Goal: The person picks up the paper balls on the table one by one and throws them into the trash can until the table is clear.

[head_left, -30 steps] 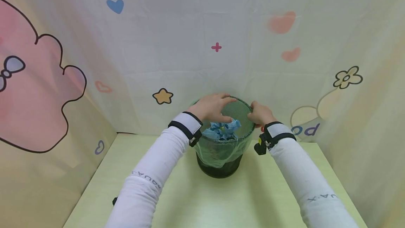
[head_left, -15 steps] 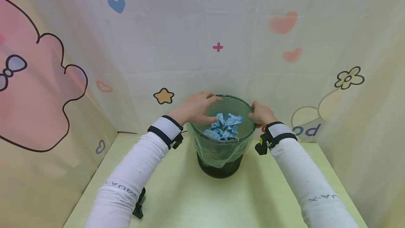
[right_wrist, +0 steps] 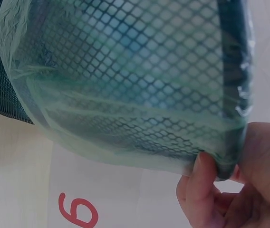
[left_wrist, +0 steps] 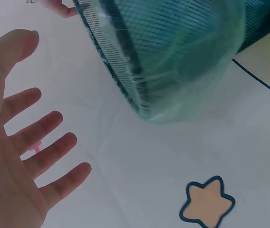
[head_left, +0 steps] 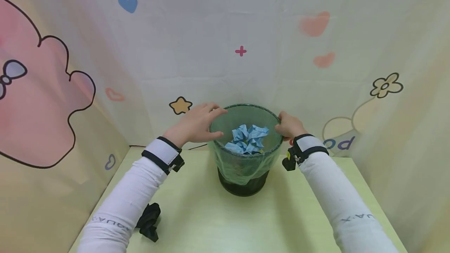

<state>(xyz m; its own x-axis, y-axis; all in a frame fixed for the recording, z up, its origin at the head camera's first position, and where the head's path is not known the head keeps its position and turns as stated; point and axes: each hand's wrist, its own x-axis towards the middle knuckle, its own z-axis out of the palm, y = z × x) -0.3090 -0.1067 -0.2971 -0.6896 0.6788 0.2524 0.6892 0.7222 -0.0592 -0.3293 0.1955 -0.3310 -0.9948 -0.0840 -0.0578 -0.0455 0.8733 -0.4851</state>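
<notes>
A dark mesh wastebasket (head_left: 242, 190) stands upright on the table, lined with a thin green plastic bag (head_left: 233, 169) folded over its rim. Crumpled blue paper (head_left: 247, 139) lies inside it. My right hand (head_left: 290, 125) pinches the rim and bag at the right side; in the right wrist view its fingers (right_wrist: 204, 175) press the bag's outside. My left hand (head_left: 197, 124) is by the rim's left side, fingers spread and holding nothing. In the left wrist view a gap shows between the left hand (left_wrist: 21, 142) and the basket.
A crumpled black thing (head_left: 149, 221), its kind unclear, lies on the pale table (head_left: 218, 221) beside my left forearm, which partly covers it. A printed curtain (head_left: 211, 42) hangs close behind the basket and along both sides.
My left hand has moved left from over the basket's opening to its left side, uncovering the blue paper. More of the black thing shows. My right hand keeps its grip on the rim.
</notes>
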